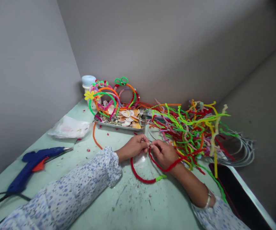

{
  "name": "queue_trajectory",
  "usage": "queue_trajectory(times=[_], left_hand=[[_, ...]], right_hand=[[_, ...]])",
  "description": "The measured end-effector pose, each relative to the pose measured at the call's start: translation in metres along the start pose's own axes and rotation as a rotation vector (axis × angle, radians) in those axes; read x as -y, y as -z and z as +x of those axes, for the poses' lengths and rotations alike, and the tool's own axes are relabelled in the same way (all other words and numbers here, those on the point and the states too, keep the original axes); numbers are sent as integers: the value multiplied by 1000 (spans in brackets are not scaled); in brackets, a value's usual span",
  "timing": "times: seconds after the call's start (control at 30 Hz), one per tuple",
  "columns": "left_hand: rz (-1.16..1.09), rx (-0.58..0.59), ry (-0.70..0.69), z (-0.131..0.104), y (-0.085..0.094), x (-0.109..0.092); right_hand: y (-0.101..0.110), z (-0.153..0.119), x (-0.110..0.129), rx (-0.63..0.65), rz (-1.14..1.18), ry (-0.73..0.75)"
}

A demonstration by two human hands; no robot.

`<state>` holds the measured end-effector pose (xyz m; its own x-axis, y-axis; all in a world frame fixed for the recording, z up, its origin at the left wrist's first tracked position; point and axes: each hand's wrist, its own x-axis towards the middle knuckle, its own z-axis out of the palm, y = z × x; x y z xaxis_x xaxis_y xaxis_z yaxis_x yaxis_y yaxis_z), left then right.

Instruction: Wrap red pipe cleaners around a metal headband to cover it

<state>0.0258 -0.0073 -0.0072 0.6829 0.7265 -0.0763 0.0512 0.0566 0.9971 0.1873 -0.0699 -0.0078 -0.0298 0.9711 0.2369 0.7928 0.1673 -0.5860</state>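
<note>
My left hand (136,147) and my right hand (164,154) meet above the middle of the table, both closed in a pinch. Between the left fingertips is a headband, its lower arc (142,180) wrapped in red chenille and ending in a bright green tip (161,177). A thin pale bare arc (149,130) rises behind the fingers, seemingly part of the same band. My right fingers pinch a red pipe cleaner (155,163) near the band; its length loops down and crosses over my right wrist. The exact contact point is hidden by fingertips.
A metal tray (118,127) of shells holds finished headbands (104,92) at the back. Tangled pipe cleaners (188,124) lie to the right, beside coiled bare bands (243,150) and a dark phone (238,195). A blue glue gun (29,166) and plastic bag (69,127) lie left.
</note>
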Motion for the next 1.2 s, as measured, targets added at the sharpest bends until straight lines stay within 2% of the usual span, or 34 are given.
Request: queue_trajectory(times=[0.13,0.23,0.53,0.77,1.2], left_hand=[[1,-3,8,1,0,1],[-17,-3,23,1,1,1],[-56,10,21,2,2,2],[-46,-5,32,3,2,3],[-49,8,16,1,0,1]], right_hand=[[-2,-2,1,-34,-120,86],[-4,-3,1,-65,-180,96],[-2,-1,-4,-44,-98,162],[-3,-3,-3,-27,-256,186],[-3,-7,4,-74,-464,216]])
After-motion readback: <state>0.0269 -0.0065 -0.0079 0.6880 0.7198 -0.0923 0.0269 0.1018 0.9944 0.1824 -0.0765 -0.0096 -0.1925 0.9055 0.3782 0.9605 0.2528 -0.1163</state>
